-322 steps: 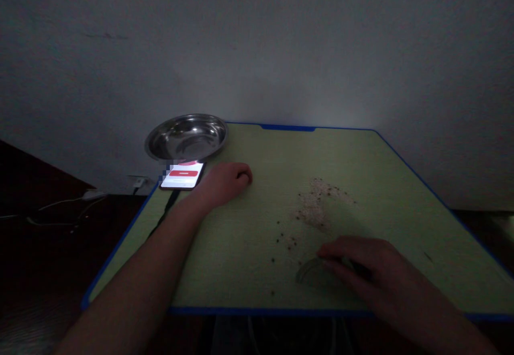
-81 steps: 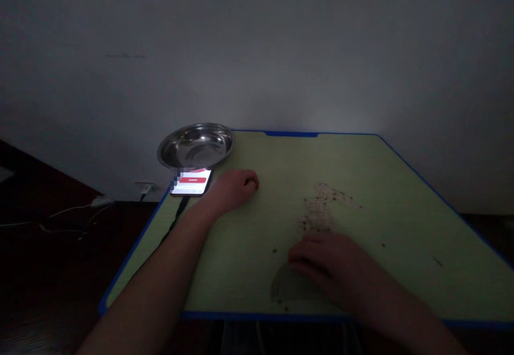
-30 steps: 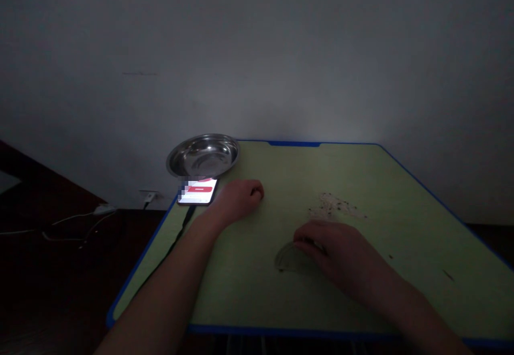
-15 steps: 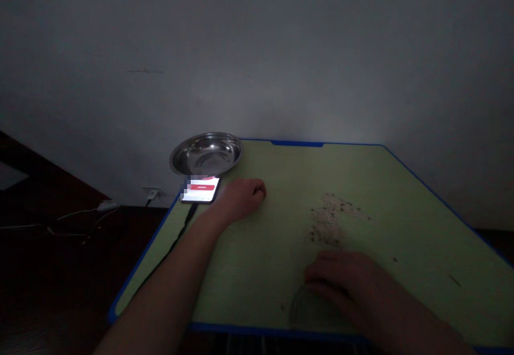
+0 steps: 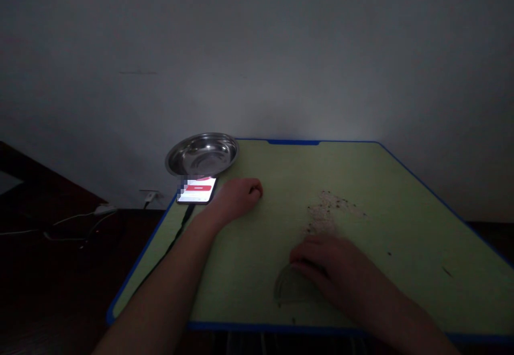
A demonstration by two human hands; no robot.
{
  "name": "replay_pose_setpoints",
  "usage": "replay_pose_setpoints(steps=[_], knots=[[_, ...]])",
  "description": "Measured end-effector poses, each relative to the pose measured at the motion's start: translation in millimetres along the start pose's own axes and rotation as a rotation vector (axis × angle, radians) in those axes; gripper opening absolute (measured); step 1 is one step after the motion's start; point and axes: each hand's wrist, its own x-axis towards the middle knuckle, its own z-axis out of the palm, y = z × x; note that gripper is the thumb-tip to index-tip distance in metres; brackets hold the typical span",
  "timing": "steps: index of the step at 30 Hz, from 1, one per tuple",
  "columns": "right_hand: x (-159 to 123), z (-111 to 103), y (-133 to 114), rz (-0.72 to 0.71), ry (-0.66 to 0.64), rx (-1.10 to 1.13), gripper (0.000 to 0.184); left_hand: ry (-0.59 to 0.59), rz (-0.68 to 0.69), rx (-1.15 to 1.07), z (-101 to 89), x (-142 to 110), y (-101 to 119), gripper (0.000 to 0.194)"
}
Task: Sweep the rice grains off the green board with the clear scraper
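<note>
Loosely curled, my left hand rests on the green table just right of the phone, and nothing shows in its fingers. My right hand is closed on a clear half-round piece, low over the table near its front edge. Its rounded rim faces left, and my palm covers part of it. Just beyond my right fingers lies a thin patch of pale grains mixed with dark bits. The hand hides the patch's near end.
A shiny steel bowl stands at the back left. Before it lies a lit phone with a dark cable. Stray dark specks dot the blue-edged table. A wall rises behind, with a plugged socket.
My right hand has moved left and away from me with the clear piece, up to the near end of the grains. My left hand stays in place; the view shifts slightly.
</note>
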Motion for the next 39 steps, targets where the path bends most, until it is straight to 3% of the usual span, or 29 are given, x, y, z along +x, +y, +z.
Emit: replay_pose_setpoints(steps=[12, 17, 19, 23, 28, 34, 39], knots=[[-20, -4, 4, 0.011, -0.086, 0.081, 0.017, 0.003, -0.004, -0.005, -0.6, 0, 1, 0.031], [-32, -18, 11, 0.054, -0.081, 0.107, 0.018, -0.007, -0.004, 0.003, -0.6, 1, 0, 0.030], [-41, -28, 18, 0.104, -0.003, 0.123, 0.018, -0.012, -0.014, 0.005, -1.9, 1, 1, 0.030], [-65, -46, 44, 0.273, 0.289, 0.103, 0.023, -0.024, -0.027, 0.025, -5.7, 2, 1, 0.030], [-90, -54, 77, 0.428, 0.570, 0.121, 0.027, -0.023, -0.021, 0.006, -6.9, 2, -4, 0.029], [-90, -53, 96, 0.442, 0.741, 0.183, 0.027, 0.006, -0.054, -0.106, -11.6, 4, -4, 0.028], [-85, -48, 100, 0.456, 0.781, 0.214, 0.029, 0.181, -0.105, -0.394, -52.9, -30, 16, 0.036]])
